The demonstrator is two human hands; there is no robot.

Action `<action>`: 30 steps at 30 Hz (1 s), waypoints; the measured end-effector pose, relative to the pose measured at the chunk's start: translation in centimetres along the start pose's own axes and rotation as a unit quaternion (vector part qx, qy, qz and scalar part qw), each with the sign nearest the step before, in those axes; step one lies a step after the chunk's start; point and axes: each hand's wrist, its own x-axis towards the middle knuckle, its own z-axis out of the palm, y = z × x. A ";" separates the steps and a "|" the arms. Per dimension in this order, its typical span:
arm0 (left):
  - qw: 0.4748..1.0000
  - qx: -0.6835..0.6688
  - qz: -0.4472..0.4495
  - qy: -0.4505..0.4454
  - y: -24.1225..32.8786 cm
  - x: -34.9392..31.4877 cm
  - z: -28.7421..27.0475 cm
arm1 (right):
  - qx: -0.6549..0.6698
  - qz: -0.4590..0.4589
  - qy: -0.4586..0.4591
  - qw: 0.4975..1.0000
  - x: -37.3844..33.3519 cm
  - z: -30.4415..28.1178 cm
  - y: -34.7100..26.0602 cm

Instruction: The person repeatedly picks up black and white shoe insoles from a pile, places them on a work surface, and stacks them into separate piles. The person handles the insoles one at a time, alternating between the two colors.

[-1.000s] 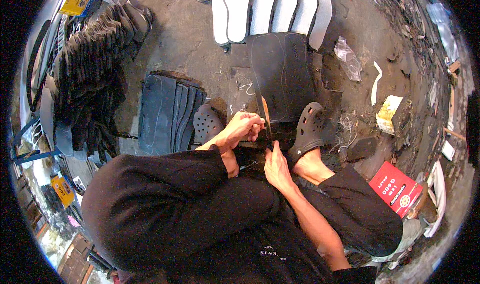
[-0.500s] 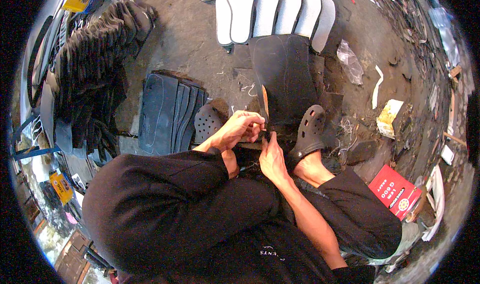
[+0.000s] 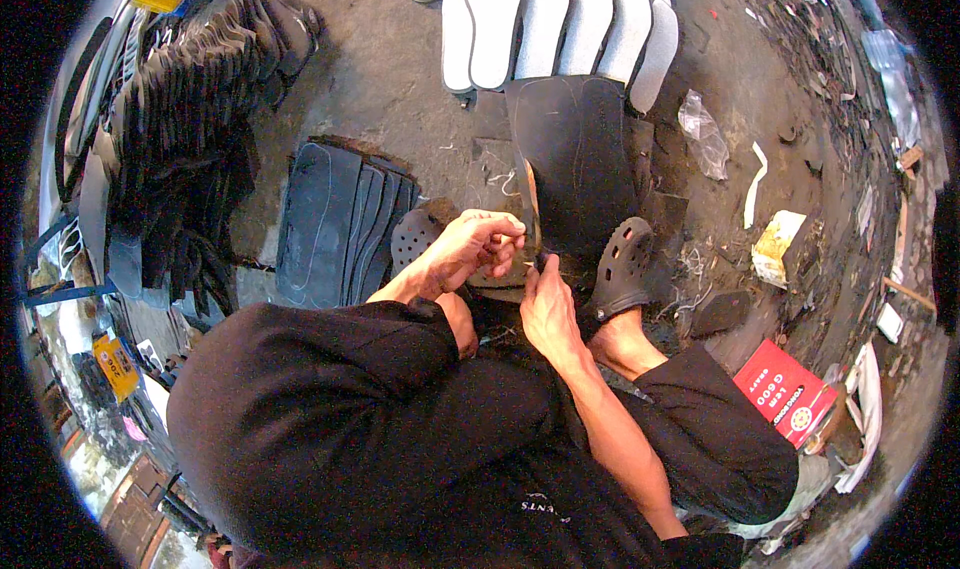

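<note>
Between my feet, my right hand (image 3: 552, 311) is closed round the dark handle of a long narrow knife (image 3: 532, 194), its blade pointing away from me and catching an orange tint. My left hand (image 3: 467, 253) is curled with thumb and forefinger pinched right beside the blade. Whatever is between those fingertips is too small to make out. Just beyond lies a black sheet (image 3: 575, 154) with thin sole outlines drawn on it, and the blade lies along its left edge.
White insoles (image 3: 495, 29) lie in rows at the far side. Left are stacked dark sheets (image 3: 320, 219) and a big pile of black sole pieces (image 3: 185, 119). Dark clogs (image 3: 622, 264) are on my feet. A red can (image 3: 785, 394), clear plastic (image 3: 702, 134) and scraps lie right.
My left hand has shifted slightly up and left, its fingers loosening a little from the knife. My right hand has stayed almost in place. The whole view has tilted slightly.
</note>
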 end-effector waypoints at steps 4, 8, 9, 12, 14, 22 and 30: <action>1.000 -0.019 0.009 -0.012 0.1 0.1 -0.5 | -0.038 0.056 -0.036 0.997 -0.5 -1.0 -0.6; 1.000 -0.026 0.006 -0.006 0.2 0.0 -0.8 | -0.060 0.053 -0.049 0.996 -0.4 -1.3 -0.9; 1.000 -0.017 0.001 -0.004 0.2 0.0 -0.7 | -0.062 0.038 -0.044 0.996 -0.2 -1.2 -0.9; 1.000 -0.025 0.008 -0.005 0.3 -0.2 -0.6 | -0.068 0.019 -0.030 0.997 0.3 -0.8 -0.8; 0.999 -0.036 0.015 -0.007 0.5 -0.3 -0.5 | -0.075 -0.006 -0.023 0.997 0.8 -0.7 -0.6; 0.997 -0.062 0.034 -0.021 1.9 -1.1 -0.2 | -0.058 -0.047 -0.026 0.997 2.9 -1.1 -0.4; 0.996 -0.063 0.051 0.032 4.4 -2.9 0.8 | -0.082 0.039 -0.061 0.994 5.9 -1.2 -2.3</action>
